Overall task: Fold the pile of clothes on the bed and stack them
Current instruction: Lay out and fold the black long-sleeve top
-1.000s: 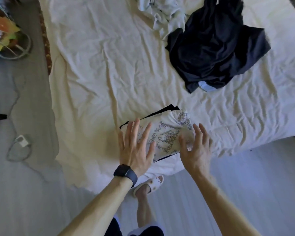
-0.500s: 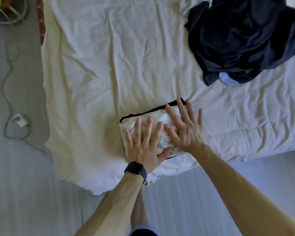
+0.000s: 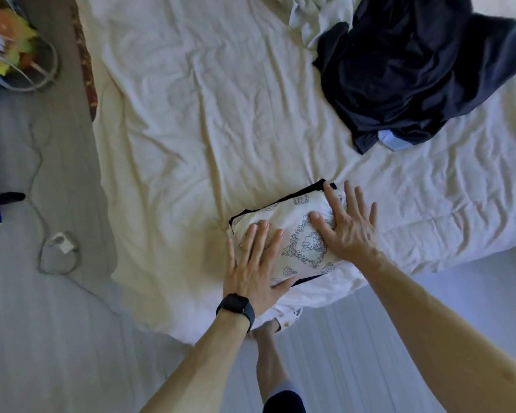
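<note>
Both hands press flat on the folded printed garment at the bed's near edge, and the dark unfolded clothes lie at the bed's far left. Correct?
No. The head view shows the dark unfolded clothes at the far right of the bed, not the left. The rest holds: left hand and right hand press flat on the folded printed garment at the near edge.
</note>
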